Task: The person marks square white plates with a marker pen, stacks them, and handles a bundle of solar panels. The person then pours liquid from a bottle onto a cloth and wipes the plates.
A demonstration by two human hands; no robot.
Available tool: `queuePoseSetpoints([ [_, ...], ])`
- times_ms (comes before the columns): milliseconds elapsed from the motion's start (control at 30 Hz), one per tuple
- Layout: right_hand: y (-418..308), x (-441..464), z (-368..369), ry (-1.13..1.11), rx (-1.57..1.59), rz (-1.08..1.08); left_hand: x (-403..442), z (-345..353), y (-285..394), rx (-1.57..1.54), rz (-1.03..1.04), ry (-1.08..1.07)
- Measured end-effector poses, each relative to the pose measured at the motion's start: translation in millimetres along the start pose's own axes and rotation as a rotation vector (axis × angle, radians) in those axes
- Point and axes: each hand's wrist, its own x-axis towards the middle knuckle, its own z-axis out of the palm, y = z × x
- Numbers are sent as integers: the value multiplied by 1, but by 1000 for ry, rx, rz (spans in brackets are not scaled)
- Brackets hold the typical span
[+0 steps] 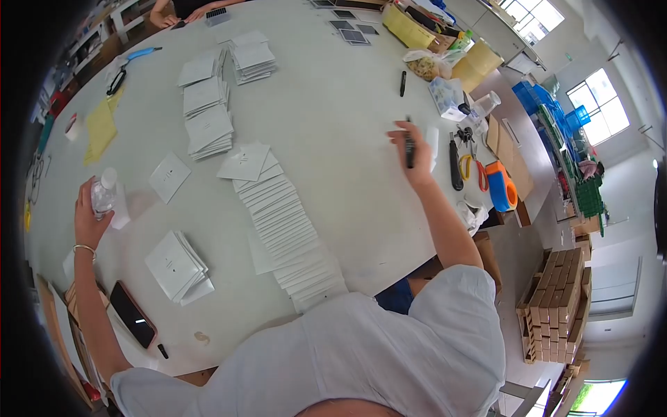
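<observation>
My left hand [90, 214] is wrapped round a small clear bottle [105, 191] with a whitish cap, at the left of the table. On the right, my right hand [413, 154] holds a black marker [410, 147] above the table, beside a pale strip. A long fanned row of white printed packets [281, 219] runs down the middle towards my body. Stacks of similar packets [207, 130] lie farther back, and another stack [174, 266] lies nearer. One single packet [169, 177] lies flat between my left hand and the row.
A phone [133, 314] and a black cap [162, 351] lie at the near left. At right are a black knife [455, 165], scissors [481, 170], an orange-blue tape dispenser [501, 186] and another marker [403, 83]. A co-worker's hands [167, 21] rest at the far edge.
</observation>
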Motion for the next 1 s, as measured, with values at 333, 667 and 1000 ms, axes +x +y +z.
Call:
queuePoseSetpoints([
  [333,52,-76,-145,520,493,648,24,0,7,41,13,9],
  [667,85,-178,-149,218,-777,118,54,8,44,261,214,-219],
  [1000,87,-185,-155,336,-619,277,69,13,37,436,296,-378],
])
